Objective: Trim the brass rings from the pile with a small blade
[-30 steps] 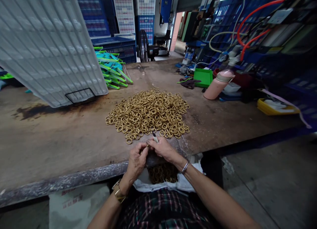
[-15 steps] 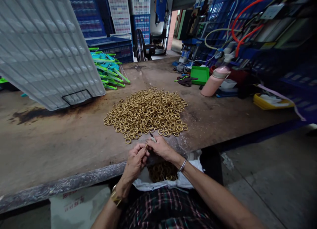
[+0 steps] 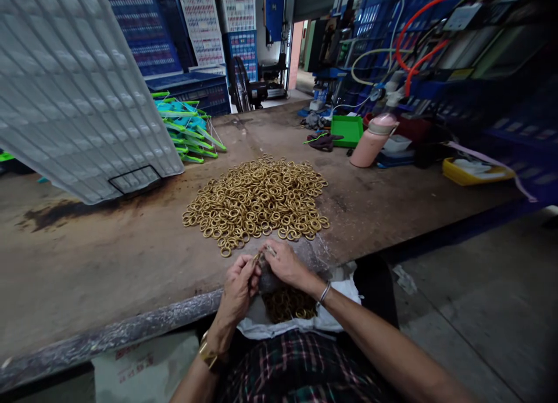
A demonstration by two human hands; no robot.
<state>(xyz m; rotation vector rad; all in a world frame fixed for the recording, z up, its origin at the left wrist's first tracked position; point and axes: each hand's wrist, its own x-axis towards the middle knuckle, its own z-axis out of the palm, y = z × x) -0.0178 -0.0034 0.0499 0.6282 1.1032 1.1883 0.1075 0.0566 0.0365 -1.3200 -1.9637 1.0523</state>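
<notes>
My left hand (image 3: 239,280) is closed in a pinch on a brass-coloured ring (image 3: 256,257) over the table's front edge. Beside it, my right hand (image 3: 285,264) is wrapped round a small knife (image 3: 271,250) with a light handle; its tip is near the ring, but I cannot tell whether they touch. A heap of brass-coloured rings (image 3: 261,199) lies on the table just beyond both hands. Below them, an open white sack (image 3: 261,330) at my lap holds more rings (image 3: 290,307), partly in shadow.
The brown table (image 3: 143,263) has a worn front edge. A large translucent ribbed plastic container (image 3: 87,89) stands on the left, green and turquoise hangers (image 3: 192,127) behind it. To the right are a pink bottle (image 3: 370,144), a green tray (image 3: 347,131) and a yellow tray (image 3: 475,173).
My right hand has turned the knife, so its dark blade no longer points up toward the heap. The left hand keeps its pinch on the ring. The camera view has shifted slightly.
</notes>
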